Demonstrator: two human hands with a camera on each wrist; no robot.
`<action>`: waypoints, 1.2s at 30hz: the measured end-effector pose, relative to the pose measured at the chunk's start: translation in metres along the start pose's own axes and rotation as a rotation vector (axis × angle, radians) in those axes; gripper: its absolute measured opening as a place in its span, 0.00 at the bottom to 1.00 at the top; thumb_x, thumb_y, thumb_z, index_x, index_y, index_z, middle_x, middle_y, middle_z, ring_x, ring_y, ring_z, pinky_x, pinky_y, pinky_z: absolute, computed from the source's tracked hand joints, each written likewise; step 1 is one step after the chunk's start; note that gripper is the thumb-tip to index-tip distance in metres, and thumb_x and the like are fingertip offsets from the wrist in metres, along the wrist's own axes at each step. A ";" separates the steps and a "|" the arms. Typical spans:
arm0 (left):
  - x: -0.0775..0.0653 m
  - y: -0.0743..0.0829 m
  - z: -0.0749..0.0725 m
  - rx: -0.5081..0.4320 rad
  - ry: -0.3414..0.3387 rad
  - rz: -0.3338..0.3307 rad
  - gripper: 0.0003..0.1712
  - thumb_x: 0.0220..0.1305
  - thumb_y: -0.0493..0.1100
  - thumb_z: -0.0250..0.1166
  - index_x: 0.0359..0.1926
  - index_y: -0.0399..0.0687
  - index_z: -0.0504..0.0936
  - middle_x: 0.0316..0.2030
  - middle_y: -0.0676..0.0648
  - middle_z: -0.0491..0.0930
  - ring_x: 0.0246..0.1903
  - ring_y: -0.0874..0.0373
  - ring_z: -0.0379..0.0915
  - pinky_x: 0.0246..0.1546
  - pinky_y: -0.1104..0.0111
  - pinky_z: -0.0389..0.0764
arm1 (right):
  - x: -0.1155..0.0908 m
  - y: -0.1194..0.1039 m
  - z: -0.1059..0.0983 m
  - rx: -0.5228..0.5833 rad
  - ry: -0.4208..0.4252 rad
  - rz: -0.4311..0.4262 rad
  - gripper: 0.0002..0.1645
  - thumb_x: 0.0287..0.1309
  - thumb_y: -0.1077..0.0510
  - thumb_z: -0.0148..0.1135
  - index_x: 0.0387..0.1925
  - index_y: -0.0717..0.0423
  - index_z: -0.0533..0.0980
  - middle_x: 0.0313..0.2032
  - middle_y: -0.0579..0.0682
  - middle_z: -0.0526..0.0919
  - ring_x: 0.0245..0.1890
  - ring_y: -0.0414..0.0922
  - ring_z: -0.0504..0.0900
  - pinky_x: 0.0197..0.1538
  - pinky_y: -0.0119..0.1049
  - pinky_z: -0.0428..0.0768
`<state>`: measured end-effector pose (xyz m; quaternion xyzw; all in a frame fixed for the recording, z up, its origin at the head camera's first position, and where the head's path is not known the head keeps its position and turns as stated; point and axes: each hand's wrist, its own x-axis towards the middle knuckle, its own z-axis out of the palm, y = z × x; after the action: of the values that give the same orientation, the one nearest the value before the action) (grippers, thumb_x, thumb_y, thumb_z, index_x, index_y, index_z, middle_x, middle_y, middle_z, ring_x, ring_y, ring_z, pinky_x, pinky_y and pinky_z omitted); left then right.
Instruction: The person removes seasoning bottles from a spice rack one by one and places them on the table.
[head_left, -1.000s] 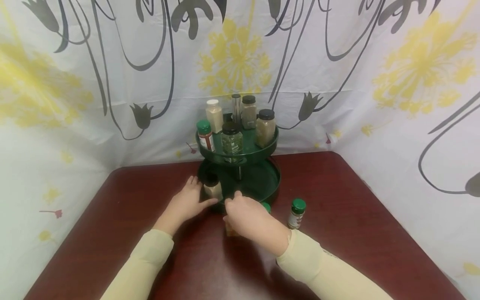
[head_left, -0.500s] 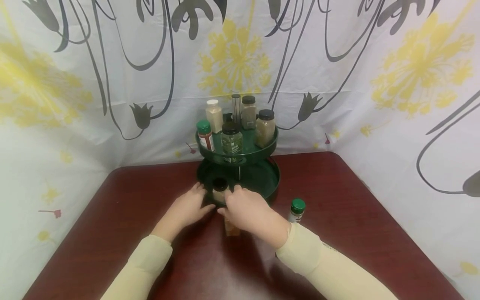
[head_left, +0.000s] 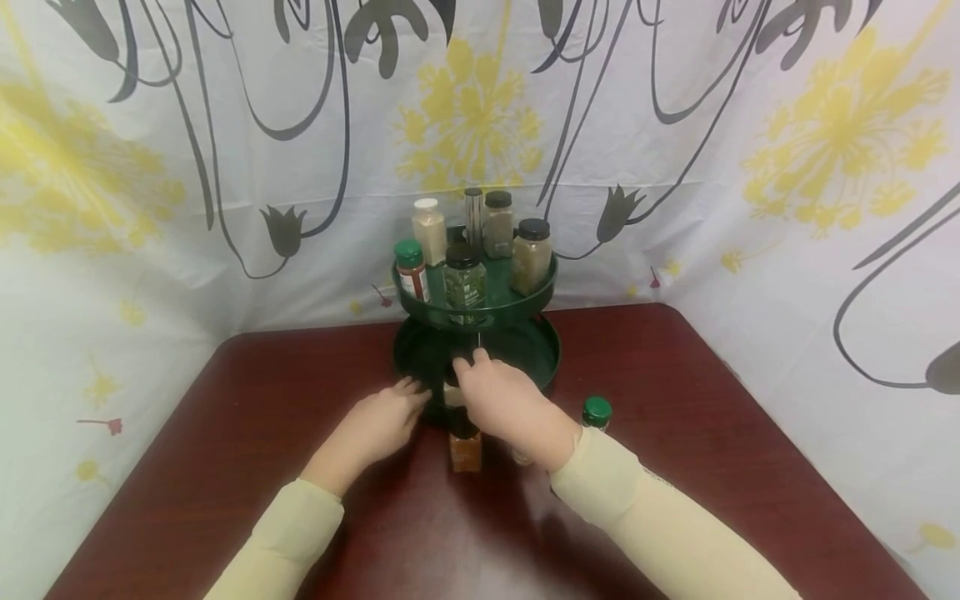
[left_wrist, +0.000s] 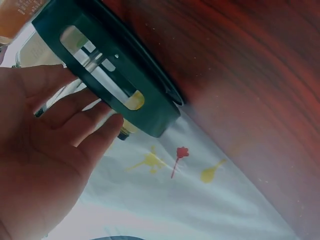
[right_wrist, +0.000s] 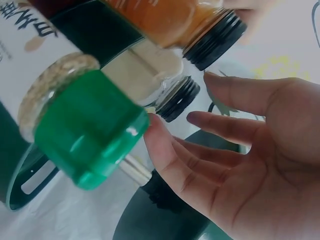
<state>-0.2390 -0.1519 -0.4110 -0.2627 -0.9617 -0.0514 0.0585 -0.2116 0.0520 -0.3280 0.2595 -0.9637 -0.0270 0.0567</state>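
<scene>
A two-tier green turntable rack stands on the table. My left hand is at the left front of its lower tray, fingertips at the slotted green wall in the left wrist view. On that tray, toward the front, a black-capped jar of pale powder is partly covered by my right hand. In the right wrist view, my right fingers are loosely spread beside this jar's black cap, gripping nothing. Just in front of the tray stands a black-capped jar of orange spice.
A green-capped bottle sits close to my right hand, mostly hidden behind it in the head view. Another green-capped bottle stands farther right. Several spice jars, including a green herb jar, fill the upper tier. A patterned curtain hangs behind.
The pale powder jar has shifted to the right on the lower tray. My left fingers have swept rightward along the tray's edge, and my right hand has moved slightly forward, uncovering the orange jar.
</scene>
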 end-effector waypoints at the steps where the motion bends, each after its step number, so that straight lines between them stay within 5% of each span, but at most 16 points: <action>1: 0.000 0.001 -0.001 0.015 -0.013 0.006 0.22 0.66 0.42 0.58 0.62 0.51 0.77 0.63 0.43 0.71 0.63 0.50 0.64 0.51 0.53 0.77 | 0.001 0.001 0.001 0.008 -0.005 0.003 0.30 0.55 0.55 0.67 0.59 0.54 0.72 0.48 0.57 0.77 0.36 0.47 0.80 0.36 0.40 0.83; 7: -0.004 0.007 -0.009 0.015 -0.081 0.071 0.29 0.60 0.35 0.59 0.64 0.50 0.75 0.64 0.45 0.70 0.62 0.51 0.65 0.52 0.56 0.77 | 0.005 0.005 0.002 0.047 -0.038 -0.005 0.31 0.59 0.55 0.64 0.65 0.45 0.71 0.57 0.57 0.76 0.50 0.50 0.78 0.45 0.43 0.82; 12: -0.006 0.006 -0.015 -0.099 -0.069 0.145 0.28 0.61 0.31 0.56 0.62 0.50 0.76 0.63 0.47 0.72 0.62 0.52 0.65 0.57 0.56 0.73 | 0.005 0.009 0.003 0.029 -0.019 -0.034 0.20 0.62 0.56 0.60 0.57 0.47 0.77 0.46 0.54 0.81 0.42 0.47 0.80 0.38 0.40 0.83; 16: -0.001 -0.006 -0.013 -0.133 -0.006 0.105 0.23 0.66 0.35 0.56 0.62 0.48 0.76 0.65 0.44 0.69 0.65 0.50 0.61 0.59 0.53 0.70 | 0.004 0.012 0.004 0.014 0.000 -0.021 0.14 0.60 0.58 0.61 0.48 0.48 0.80 0.36 0.54 0.80 0.30 0.46 0.78 0.30 0.39 0.82; 22: 0.009 -0.034 0.003 -0.039 0.076 -0.005 0.23 0.71 0.50 0.56 0.61 0.44 0.77 0.64 0.41 0.70 0.64 0.48 0.61 0.58 0.50 0.71 | 0.004 0.014 0.004 0.010 -0.004 -0.007 0.11 0.59 0.59 0.62 0.45 0.48 0.79 0.33 0.56 0.78 0.25 0.45 0.76 0.25 0.38 0.81; 36: 0.013 -0.045 -0.003 -0.072 0.039 0.052 0.23 0.67 0.55 0.60 0.55 0.46 0.82 0.57 0.44 0.77 0.61 0.49 0.66 0.58 0.51 0.71 | 0.004 0.018 0.007 0.034 -0.010 0.000 0.17 0.56 0.58 0.65 0.49 0.47 0.78 0.37 0.57 0.77 0.28 0.48 0.77 0.30 0.40 0.82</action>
<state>-0.2731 -0.1847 -0.4091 -0.2884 -0.9508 -0.0894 0.0690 -0.2255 0.0658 -0.3334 0.2602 -0.9643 -0.0120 0.0475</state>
